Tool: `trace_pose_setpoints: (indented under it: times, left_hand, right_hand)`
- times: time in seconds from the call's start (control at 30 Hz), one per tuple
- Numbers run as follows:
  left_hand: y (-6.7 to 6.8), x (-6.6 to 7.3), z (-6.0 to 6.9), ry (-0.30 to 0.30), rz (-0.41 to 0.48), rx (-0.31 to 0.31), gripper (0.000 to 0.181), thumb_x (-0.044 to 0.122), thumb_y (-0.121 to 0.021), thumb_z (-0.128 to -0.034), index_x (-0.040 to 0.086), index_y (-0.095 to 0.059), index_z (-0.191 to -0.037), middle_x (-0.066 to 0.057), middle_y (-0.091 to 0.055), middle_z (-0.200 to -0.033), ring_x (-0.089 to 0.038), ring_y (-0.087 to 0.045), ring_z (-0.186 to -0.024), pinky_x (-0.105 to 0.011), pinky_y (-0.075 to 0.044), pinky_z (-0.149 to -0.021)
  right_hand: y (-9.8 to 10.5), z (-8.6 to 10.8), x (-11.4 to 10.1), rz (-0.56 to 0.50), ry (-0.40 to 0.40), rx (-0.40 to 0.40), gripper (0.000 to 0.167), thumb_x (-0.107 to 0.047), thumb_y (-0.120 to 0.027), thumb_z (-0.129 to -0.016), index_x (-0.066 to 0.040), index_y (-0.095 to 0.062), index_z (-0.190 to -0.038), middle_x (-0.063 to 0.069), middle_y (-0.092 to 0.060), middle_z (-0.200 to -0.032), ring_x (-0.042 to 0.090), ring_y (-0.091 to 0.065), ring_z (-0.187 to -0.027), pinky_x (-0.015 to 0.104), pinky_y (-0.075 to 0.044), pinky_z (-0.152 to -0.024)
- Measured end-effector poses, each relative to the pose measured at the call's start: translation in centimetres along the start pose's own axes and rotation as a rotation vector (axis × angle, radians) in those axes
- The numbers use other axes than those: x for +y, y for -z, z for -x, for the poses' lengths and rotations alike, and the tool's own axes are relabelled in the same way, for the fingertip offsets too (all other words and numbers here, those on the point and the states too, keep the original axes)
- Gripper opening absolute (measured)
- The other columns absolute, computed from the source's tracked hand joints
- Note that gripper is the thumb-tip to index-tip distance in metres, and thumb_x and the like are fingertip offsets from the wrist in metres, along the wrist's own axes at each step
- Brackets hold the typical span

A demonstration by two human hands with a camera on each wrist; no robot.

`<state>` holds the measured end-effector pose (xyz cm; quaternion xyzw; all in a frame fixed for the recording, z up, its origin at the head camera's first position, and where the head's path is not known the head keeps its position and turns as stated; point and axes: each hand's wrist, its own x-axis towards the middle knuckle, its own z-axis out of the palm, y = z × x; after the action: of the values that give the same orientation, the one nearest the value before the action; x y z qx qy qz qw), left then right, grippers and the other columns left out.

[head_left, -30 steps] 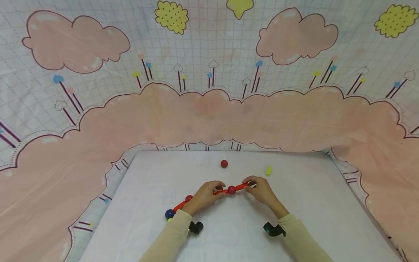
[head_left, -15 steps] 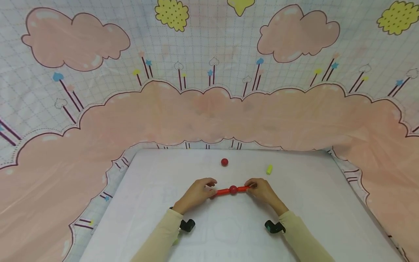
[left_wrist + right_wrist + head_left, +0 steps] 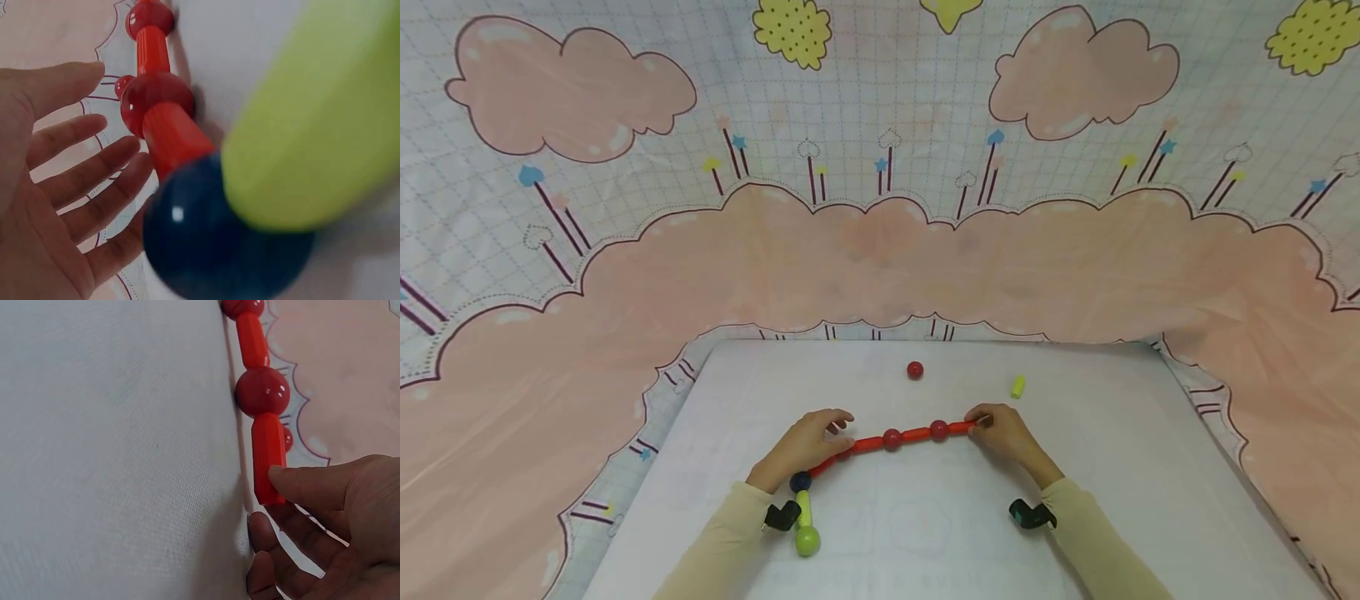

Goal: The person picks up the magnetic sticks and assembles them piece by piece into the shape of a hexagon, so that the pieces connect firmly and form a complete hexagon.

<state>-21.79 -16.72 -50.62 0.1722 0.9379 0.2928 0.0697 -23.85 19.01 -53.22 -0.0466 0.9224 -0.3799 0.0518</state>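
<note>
Right hand pinches the end of a ball-and-rod chain

The chain [image 3: 868, 444] stretches across the middle of the tabletop [image 3: 1112, 467]: red rods and red balls in turn, then a blue ball [image 3: 801, 482], where it bends toward the person to a light green rod [image 3: 803, 508] and a green ball [image 3: 807, 541]. The right hand [image 3: 1002, 431] pinches the red end rod [image 3: 269, 456] between thumb and fingers. The left hand [image 3: 803, 443] is spread wide with nothing in its grasp, beside the far end's red section; whether a fingertip touches it, I cannot tell. Beyond the chain lie a loose red ball [image 3: 915, 370] and a yellow-green rod [image 3: 1017, 387].

The pieces look like hard plastic, probably light and stiff, not fragile. The glossy balls would likely slip or roll under a finger; the flat-sided rods should give a surer pinch. The joints are probably the weak spots, so a lift would want holds on two rods, one near the blue bend.
</note>
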Motion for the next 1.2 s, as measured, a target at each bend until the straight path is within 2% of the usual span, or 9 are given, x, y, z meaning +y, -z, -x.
trace_pose_setpoints:
  times: [0.13,0.23,0.4,0.67,0.8,1.07,1.2]
  left_hand:
    - [0.3,-0.6,0.4,0.022,-0.016,-0.058,0.036,0.029,-0.073,-0.0881,0.014,-0.066,-0.12,0.002,-0.067,-0.098,-0.011,-0.059,-0.084,-0.03,-0.05,-0.073]
    - [0.4,-0.8,0.5,0.02,-0.026,-0.078,0.032,0.028,-0.074,-0.0873,0.014,-0.067,-0.115,0.004,-0.064,-0.089,-0.01,-0.055,-0.076,-0.028,-0.047,-0.066]
    - [0.4,-1.1,0.5,0.016,-0.037,-0.107,0.027,0.027,-0.075,-0.0864,0.017,-0.068,-0.11,0.004,-0.062,-0.083,-0.012,-0.052,-0.071,-0.028,-0.045,-0.063]
    - [0.3,-1.3,0.3,0.008,-0.005,-0.148,0.028,0.027,-0.073,-0.0882,0.016,-0.066,-0.113,0.004,-0.06,-0.082,-0.011,-0.052,-0.067,-0.024,-0.044,-0.058]
    - [0.2,-1.2,0.2,0.026,0.015,-0.145,0.029,0.027,-0.073,-0.0887,0.015,-0.066,-0.115,0.004,-0.06,-0.083,-0.011,-0.052,-0.067,-0.024,-0.044,-0.057]
    - [-0.2,-1.2,0.2,0.049,0.015,-0.087,0.03,0.023,-0.071,-0.0893,0.012,-0.065,-0.116,0.002,-0.06,-0.08,-0.011,-0.053,-0.064,-0.025,-0.044,-0.054]
    - [-0.4,-1.2,0.1,0.051,-0.023,-0.072,0.029,0.025,-0.073,-0.088,0.013,-0.066,-0.114,0.002,-0.061,-0.084,-0.011,-0.053,-0.068,-0.025,-0.045,-0.059]
  right_hand:
    - [0.0,0.0,-0.1,0.006,-0.003,0.006,0.016,-0.005,-0.072,-0.084,-0.013,-0.073,-0.098,0.004,-0.07,-0.1,0.019,-0.061,-0.09,0.039,-0.049,-0.083]
    - [0.1,0.0,-0.1,-0.002,-0.006,0.008,0.016,-0.004,-0.072,-0.084,-0.013,-0.073,-0.098,0.004,-0.07,-0.099,0.019,-0.061,-0.09,0.039,-0.049,-0.082]
    - [0.1,-0.1,-0.1,-0.013,0.001,0.011,0.016,-0.004,-0.072,-0.084,-0.012,-0.073,-0.098,0.004,-0.07,-0.099,0.018,-0.061,-0.089,0.037,-0.05,-0.081]
    - [0.0,-0.2,-0.2,-0.008,-0.016,0.007,0.015,-0.005,-0.071,-0.085,-0.012,-0.073,-0.099,0.004,-0.07,-0.1,0.019,-0.06,-0.09,0.038,-0.051,-0.082]
    - [0.0,-0.3,-0.3,-0.016,-0.018,0.016,0.016,-0.004,-0.07,-0.085,-0.011,-0.073,-0.099,0.005,-0.07,-0.102,0.019,-0.06,-0.089,0.038,-0.051,-0.081]
    - [-0.5,-0.4,-0.7,-0.024,-0.019,0.023,0.016,-0.005,-0.072,-0.085,-0.01,-0.072,-0.099,0.005,-0.07,-0.101,0.02,-0.06,-0.09,0.037,-0.052,-0.082]
    - [-0.6,-0.4,-1.0,-0.031,-0.033,0.023,0.015,-0.006,-0.072,-0.085,-0.01,-0.072,-0.099,0.006,-0.069,-0.1,0.02,-0.059,-0.09,0.037,-0.052,-0.082]
